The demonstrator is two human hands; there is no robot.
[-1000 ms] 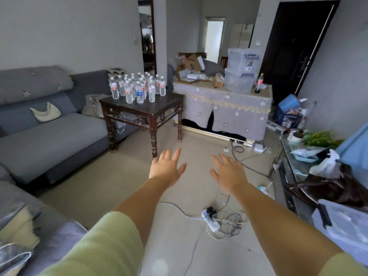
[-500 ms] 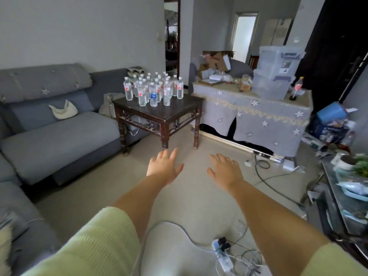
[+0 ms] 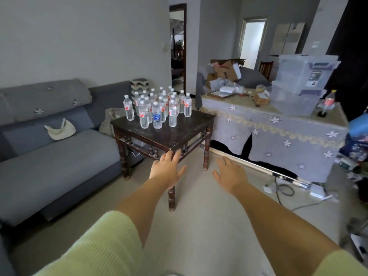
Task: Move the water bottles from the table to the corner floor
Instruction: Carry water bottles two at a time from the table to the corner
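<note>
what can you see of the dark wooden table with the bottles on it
The dark wooden square table stands upright on turned legs with a carved rail under its worn top. A cluster of clear plastic water bottles stands on its far left part. It sits beside the grey sofa. Neither hand clearly touches it.

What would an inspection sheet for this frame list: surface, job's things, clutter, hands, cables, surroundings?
Surface: dark wooden table, bare toward its near corner.
Job's things: water bottles standing upright in a cluster on the table's far side; one blue-label bottle in the front row.
Clutter: covered table carrying storage bins, a cardboard box and a red-label bottle.
Hands: left hand and right hand open, empty, extended toward the table.
Cables: cords and adapters on the floor at right.
Surroundings: grey sofa at left; doorways behind.
</note>
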